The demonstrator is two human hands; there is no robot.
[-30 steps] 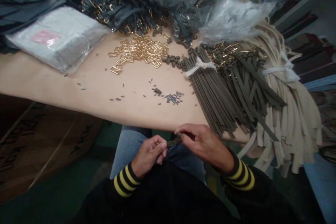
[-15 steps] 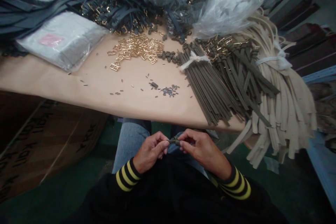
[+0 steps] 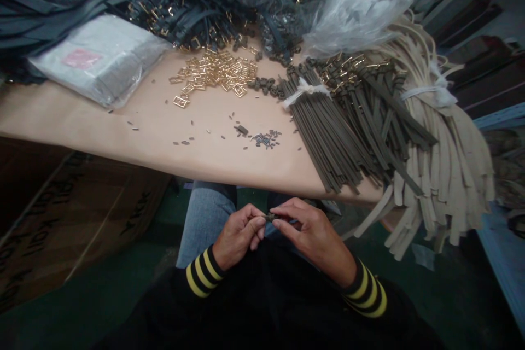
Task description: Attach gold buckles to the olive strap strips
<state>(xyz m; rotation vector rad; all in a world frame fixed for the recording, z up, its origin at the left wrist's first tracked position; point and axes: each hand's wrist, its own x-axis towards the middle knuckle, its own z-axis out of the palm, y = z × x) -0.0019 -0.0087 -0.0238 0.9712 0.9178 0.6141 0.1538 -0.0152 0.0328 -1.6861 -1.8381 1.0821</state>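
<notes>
Over my lap, below the table edge, my left hand (image 3: 238, 234) and my right hand (image 3: 308, 235) meet fingertip to fingertip. Both pinch the same small dark strap piece (image 3: 269, 217), which shows only between the fingertips. On the table above lie a tied bundle of dark olive straps (image 3: 328, 131), a heap of gold buckles (image 3: 213, 72), and a few small dark loops (image 3: 264, 139).
The table is covered in tan paper (image 3: 156, 136). A plastic-wrapped packet (image 3: 98, 57) lies at left, black buckled straps (image 3: 180, 8) at the back, beige straps (image 3: 447, 164) hang off the right edge, a clear bag (image 3: 353, 19) sits behind. A cardboard box (image 3: 61, 219) stands lower left.
My right hand has slid left toward my left hand, closing the gap along the strap piece. The view has tilted slightly.
</notes>
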